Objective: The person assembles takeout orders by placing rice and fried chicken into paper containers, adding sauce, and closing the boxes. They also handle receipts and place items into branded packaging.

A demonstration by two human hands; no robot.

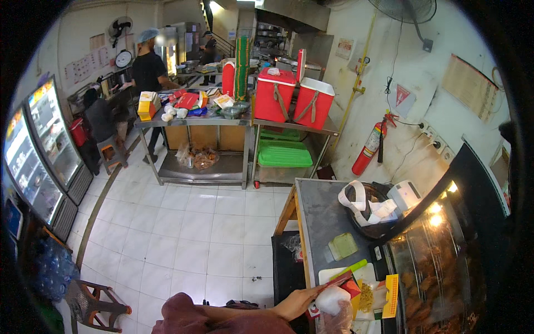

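My left hand (300,303) reaches in from the bottom edge under a maroon sleeve, its fingers closed on the flap of a red cardboard food box (350,288). Close beside it is a white rounded lump (330,301), perhaps wrapped in plastic. My right hand (338,322) shows as a pinkish shape under clear plastic against that lump; its fingers are not distinct. Right of the box, yellow crumbly bits (365,298) lie on a white board (364,273). A yellow carton flap (391,296) stands at the board's right side. A lime-green handled tool (349,269) lies across its far edge.
A lit glass display case (436,267) with browned food borders the grey table (320,211) on the right. Farther along are a green tub (342,246) and a black basin (361,217). Steel tables, red coolers (275,94), a stool (94,303) and several people stand beyond.
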